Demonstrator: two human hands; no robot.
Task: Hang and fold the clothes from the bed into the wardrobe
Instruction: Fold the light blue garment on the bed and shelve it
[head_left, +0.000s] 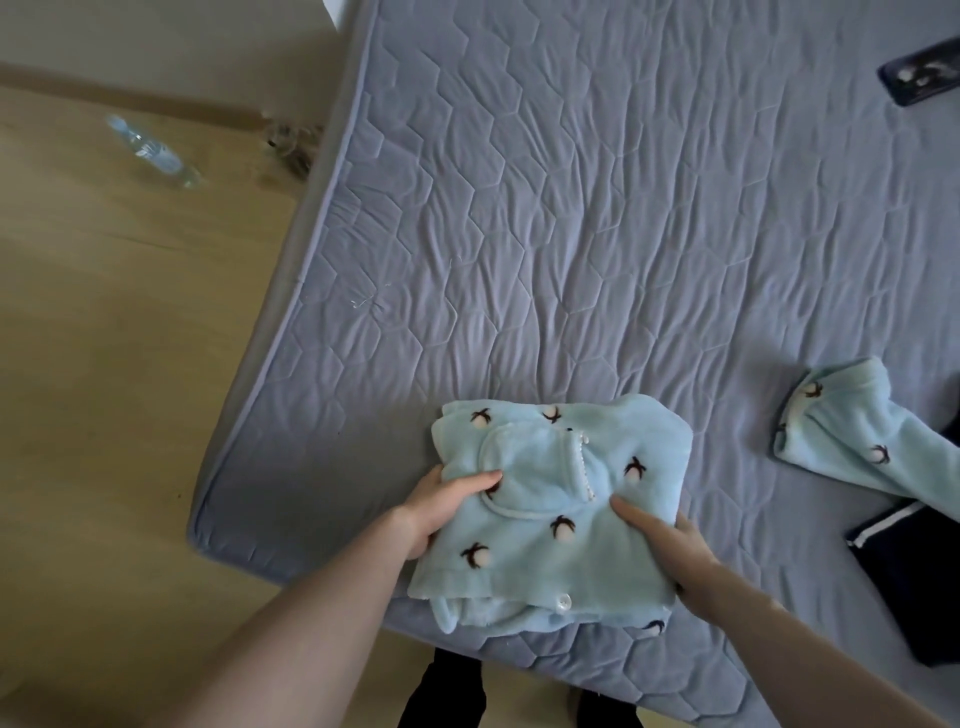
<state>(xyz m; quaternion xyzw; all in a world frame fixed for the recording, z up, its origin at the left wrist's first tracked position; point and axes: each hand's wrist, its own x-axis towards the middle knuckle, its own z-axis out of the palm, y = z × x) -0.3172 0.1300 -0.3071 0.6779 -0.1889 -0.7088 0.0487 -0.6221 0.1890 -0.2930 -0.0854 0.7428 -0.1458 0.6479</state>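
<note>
A folded light-blue fleece pyjama top (561, 499), patterned with small brown-and-cream motifs, lies near the front edge of the grey quilted bed (597, 218). My left hand (441, 506) grips its left side, thumb on top and fingers underneath. My right hand (667, 535) grips its right side the same way, thumb lying across the fleece. A second piece in the same blue fleece (852, 436) lies spread at the right edge of the bed. A dark navy garment with white stripes (914, 566) sits beside it at the lower right.
A dark phone (922, 73) lies on the bed's far right. On the wooden floor (104, 364) to the left lies a plastic bottle (153, 150), and a small cluttered object (288, 143) sits by the bed corner. My dark-clad legs (452, 691) stand at the bed's front edge.
</note>
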